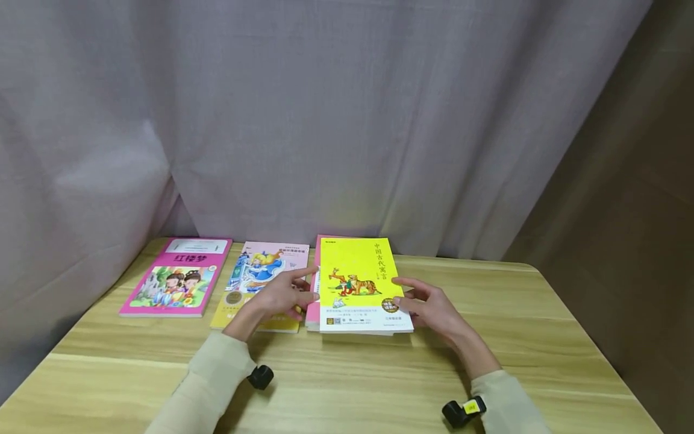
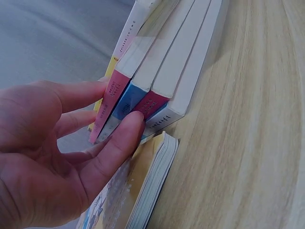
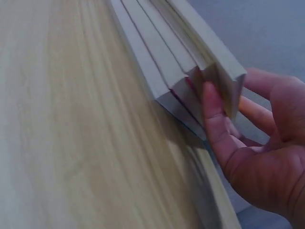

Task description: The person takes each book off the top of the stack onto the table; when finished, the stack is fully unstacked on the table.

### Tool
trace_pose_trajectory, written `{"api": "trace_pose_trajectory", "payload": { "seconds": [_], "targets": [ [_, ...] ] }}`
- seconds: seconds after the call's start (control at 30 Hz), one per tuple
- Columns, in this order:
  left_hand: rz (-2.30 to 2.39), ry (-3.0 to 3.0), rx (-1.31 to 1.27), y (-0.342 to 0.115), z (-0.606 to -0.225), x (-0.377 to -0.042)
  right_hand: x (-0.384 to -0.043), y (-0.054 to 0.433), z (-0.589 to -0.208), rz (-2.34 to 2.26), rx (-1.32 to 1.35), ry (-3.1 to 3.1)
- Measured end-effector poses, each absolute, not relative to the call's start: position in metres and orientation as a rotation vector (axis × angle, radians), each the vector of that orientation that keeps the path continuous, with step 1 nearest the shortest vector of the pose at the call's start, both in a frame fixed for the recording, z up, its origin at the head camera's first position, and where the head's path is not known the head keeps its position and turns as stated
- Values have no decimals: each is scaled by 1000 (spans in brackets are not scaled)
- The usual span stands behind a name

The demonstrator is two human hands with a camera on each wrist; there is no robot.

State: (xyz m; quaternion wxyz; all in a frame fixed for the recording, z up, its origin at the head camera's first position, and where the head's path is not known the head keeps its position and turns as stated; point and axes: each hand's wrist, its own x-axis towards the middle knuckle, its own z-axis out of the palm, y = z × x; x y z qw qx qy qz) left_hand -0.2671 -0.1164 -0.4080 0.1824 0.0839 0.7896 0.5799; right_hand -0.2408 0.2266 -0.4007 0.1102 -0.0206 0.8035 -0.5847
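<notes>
A stack of several paperback books lies between the two hands, topped by a yellow book [image 1: 352, 265] with a tiger picture. My left hand [image 1: 284, 292] is at its left side; in the left wrist view, the thumb [image 2: 124, 129] lies along the lower spines and the forefinger reaches the pink spine [image 2: 112, 90]. On the opposite side is my right hand [image 1: 431, 307], its thumb [image 3: 212, 98] against the edges below the top book and other fingers beside that book's corner. The books sit slightly unevenly. Under the left wrist lies a picture book with a blonde girl [image 1: 262, 265].
A magenta book [image 1: 181, 274] lies flat at the far left of the wooden table [image 1: 347, 386]. Grey curtain [image 1: 325, 120] hangs along the table's back edge. Each wrist wears a small black camera [image 1: 261, 377].
</notes>
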Motion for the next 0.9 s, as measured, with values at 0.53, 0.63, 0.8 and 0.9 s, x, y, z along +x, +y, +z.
{"api": "trace_pose_trajectory", "payload": {
  "seconds": [0.53,0.63,0.8,0.9],
  "targets": [
    [1634,2225,246,-117,-410,-267,-244,225,-405,-1804,-7,2310],
    [1631,2230,243,-117,-411,-265,-241,226,-405,-1790,-1,2329],
    [1638,2223,239,-118,-410,-265,-239,229,-404,-1807,4,2328],
    [1641,2220,235,-118,-409,-267,-240,233,-402,-1835,4,2325]
  ]
}}
